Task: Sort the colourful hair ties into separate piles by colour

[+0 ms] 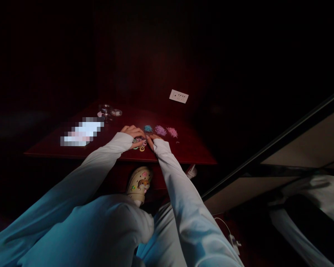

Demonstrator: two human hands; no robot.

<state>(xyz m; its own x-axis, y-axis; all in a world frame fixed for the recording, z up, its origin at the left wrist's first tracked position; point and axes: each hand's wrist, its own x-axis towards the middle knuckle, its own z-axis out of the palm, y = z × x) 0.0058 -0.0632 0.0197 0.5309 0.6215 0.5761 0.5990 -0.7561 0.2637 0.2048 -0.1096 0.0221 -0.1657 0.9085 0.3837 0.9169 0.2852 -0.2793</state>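
My left hand (133,131) curves over a small pile of mixed coloured rings, which look like little hair ties (141,148), on the dark red table. Its thumb stands apart from the bent fingers. Close beside it, my right hand (154,138) has its fingertips drawn together at the right side of that pile. Whatever those fingertips hold is too small to make out. Just beyond the hands lie three sorted heaps: a blue heap (147,128), a purple heap (160,130) and a pink heap (172,132). A tiny loose piece (177,142) lies near the pink one.
A bright, blurred-out screen (83,132) lies at the left on the table (117,155). Behind it stands a clear container (105,110) beside a round lid (117,112). A socket plate (179,96) is on the wall. A beige clog (139,183) shows below the table edge.
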